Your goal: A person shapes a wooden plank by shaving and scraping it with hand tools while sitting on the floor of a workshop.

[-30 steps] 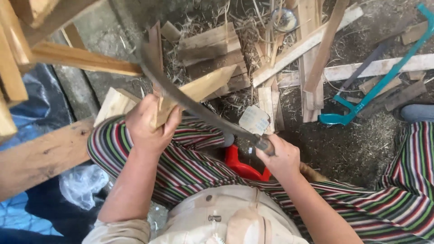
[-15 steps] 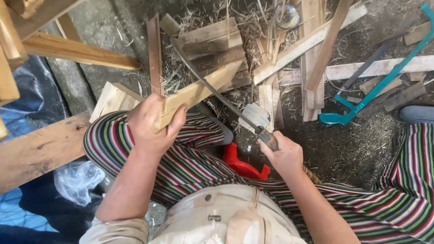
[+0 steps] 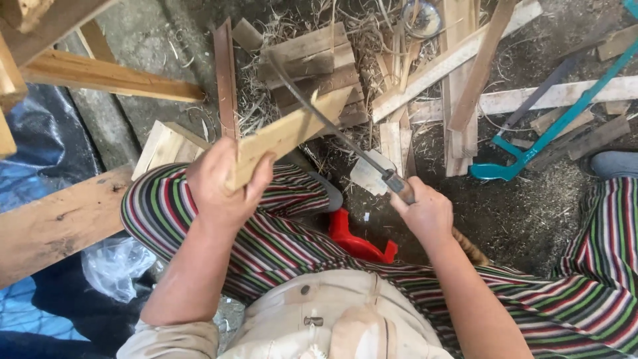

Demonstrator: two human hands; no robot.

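Blade biting into a pale wood slat, held up over the lap.

The wood slat point(image 3: 292, 133) slants from the left hand point(image 3: 222, 183) up and away toward the scrap wood pile point(image 3: 319, 60), over the striped trousers point(image 3: 166, 206). The left hand wraps tight around its near end. The right hand point(image 3: 425, 213) is clenched on the handle of the long knife point(image 3: 332, 126), whose thin blade crosses the slat's far end.

Pale wooden slat point(image 3: 286, 133) lies left of the long curved metal blade point(image 3: 325, 116); teal-framed hand saw point(image 3: 551, 126) lies far right on the ground.
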